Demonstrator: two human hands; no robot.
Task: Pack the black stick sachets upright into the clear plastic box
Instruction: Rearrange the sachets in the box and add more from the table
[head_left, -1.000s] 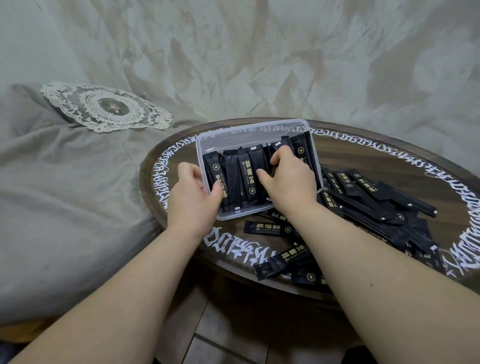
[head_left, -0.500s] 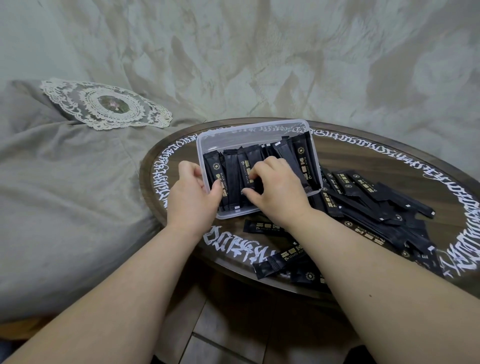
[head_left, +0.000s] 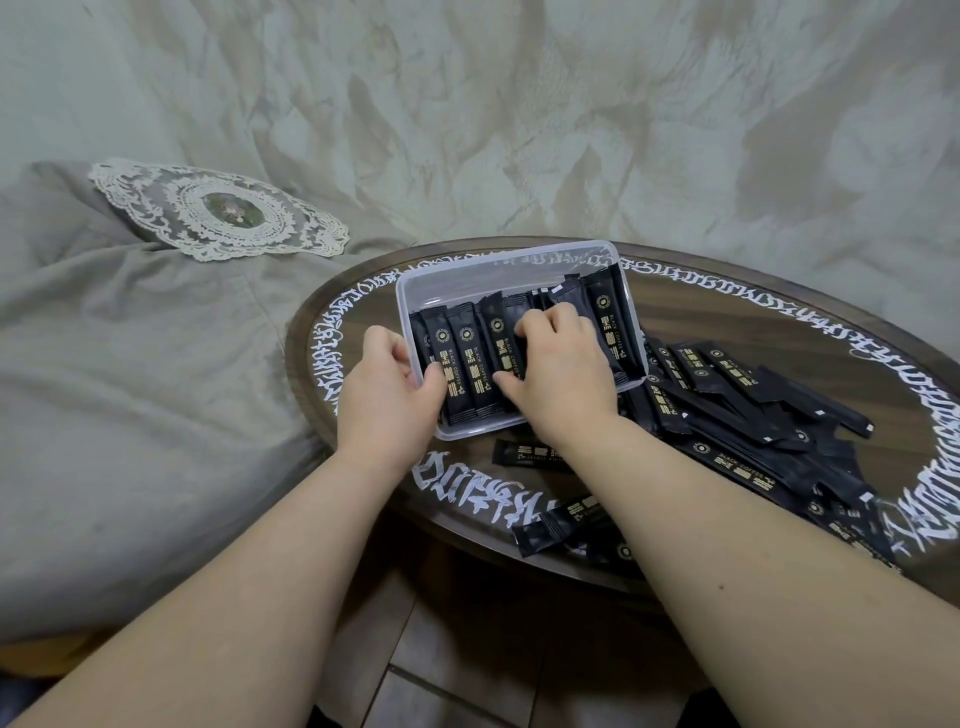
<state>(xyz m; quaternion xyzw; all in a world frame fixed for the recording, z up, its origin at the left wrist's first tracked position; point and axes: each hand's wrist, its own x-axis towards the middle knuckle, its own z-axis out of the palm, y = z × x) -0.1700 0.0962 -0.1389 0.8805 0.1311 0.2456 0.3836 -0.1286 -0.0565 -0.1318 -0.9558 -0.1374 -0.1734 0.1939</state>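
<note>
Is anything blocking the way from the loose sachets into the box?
Nothing visible: the box is open-topped beside the loose sachets, with bare space behind the packed row. Only the right hand lies across that row.

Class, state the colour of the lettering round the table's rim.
White, on the dark brown table; the head view, the only one, shows it.
</note>
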